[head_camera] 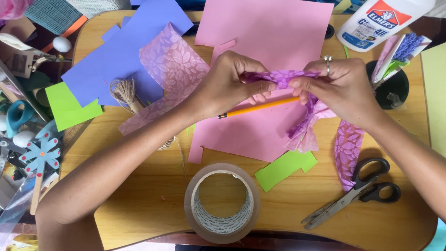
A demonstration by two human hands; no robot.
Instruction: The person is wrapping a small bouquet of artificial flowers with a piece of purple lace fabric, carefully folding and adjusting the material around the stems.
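Two hands met over the middle of the wooden table [139, 204], and between them we pinched a strip of purple patterned paper [283, 78], gathering it around an orange pencil [260, 107]. Our left hand [227, 83] was closed narrowly on the strip's left end, fingers curled over the folds. Our right hand [344, 86] gripped the right end just as tightly, with the loose tail of the strip [306, 125] spilling down below it.

Beneath the work lay a large pink sheet [269, 28]; a blue sheet [116, 51] sat to the far left, partly covered by another purple patterned piece [172, 60]. Near us stood a roll of clear tape [222, 202], with scissors [357, 190] to the near right, a green scrap [285, 168] between them, and a glue bottle [381, 21] at the far right.

We judged that the thin paper could tear if the two pinches pulled apart too hard. The gathers looked ready to spring open should either grip loosen, and the pencil, held only by the folds, could slide out toward the left.
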